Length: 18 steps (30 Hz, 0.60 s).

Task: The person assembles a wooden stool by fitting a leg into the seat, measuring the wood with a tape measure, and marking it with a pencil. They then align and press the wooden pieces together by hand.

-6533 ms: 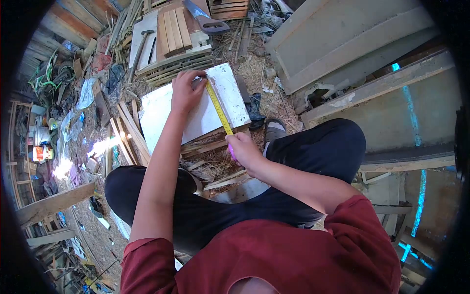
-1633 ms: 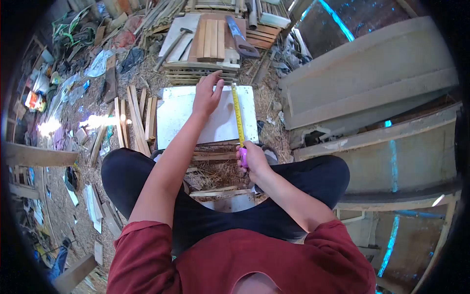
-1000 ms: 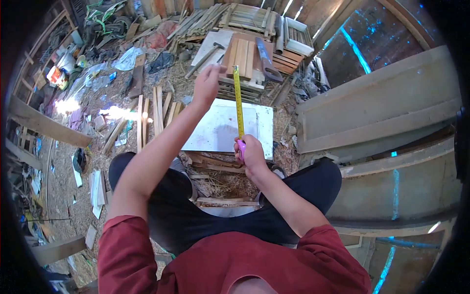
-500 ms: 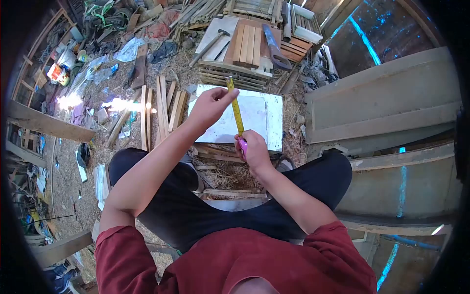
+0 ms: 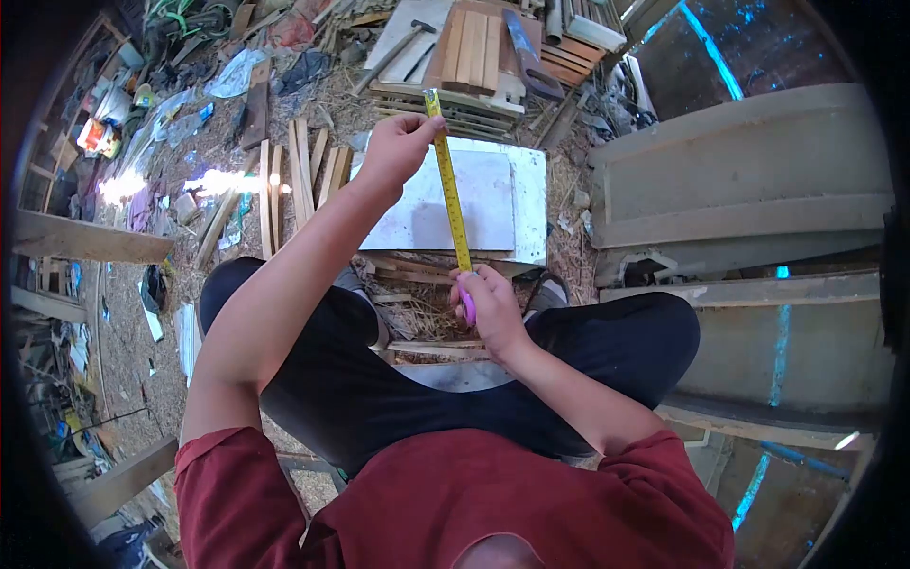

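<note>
Tape measure [image 5: 453,213] stretches over the white board [image 5: 529,194]; the left grip [image 5: 398,144] pinches its yellow strip [image 5: 444,166] near the far end; the right grip [image 5: 493,305] wraps its pink case [image 5: 465,303]; planks [image 5: 478,52] and a saw [image 5: 521,43] lie beyond the board.

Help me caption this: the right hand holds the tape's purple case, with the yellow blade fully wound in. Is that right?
Not quite: the head view shows the yellow blade drawn out, its far end by the left hand. The right hand does hold the purple case.

Tape measure [image 5: 450,194] barring centre, room above board [image 5: 488,194]
</note>
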Available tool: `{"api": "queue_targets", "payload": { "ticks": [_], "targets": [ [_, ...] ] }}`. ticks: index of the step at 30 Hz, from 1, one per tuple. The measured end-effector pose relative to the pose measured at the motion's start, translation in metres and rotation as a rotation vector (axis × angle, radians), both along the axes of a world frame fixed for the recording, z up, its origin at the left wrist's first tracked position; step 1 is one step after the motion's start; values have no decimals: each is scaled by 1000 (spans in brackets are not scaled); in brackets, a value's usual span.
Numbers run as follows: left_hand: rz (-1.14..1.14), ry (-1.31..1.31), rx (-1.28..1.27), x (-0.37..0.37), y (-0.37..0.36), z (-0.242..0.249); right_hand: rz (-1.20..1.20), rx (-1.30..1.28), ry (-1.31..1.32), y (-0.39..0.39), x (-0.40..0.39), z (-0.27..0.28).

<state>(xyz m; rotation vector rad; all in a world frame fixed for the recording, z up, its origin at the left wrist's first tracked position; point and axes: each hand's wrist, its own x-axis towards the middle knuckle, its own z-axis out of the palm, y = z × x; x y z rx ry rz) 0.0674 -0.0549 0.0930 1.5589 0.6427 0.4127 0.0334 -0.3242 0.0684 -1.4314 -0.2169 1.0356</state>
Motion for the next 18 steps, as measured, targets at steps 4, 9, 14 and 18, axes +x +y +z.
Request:
{"api": "queue_targets", "payload": {
  "ticks": [4,9,14,18],
  "targets": [
    [-53,42,-38,26,-17,-17,-38,-10,-2,-18,4,-17],
    [-167,129,-13,52,-42,-34,-171,33,63,-39,7,-28],
    [-289,244,395,69,-55,-76,-169,-95,143,-58,6,-41],
    [-218,84,981,69,-66,-78,-179,-150,227,-66,15,-43]
  ]
}}
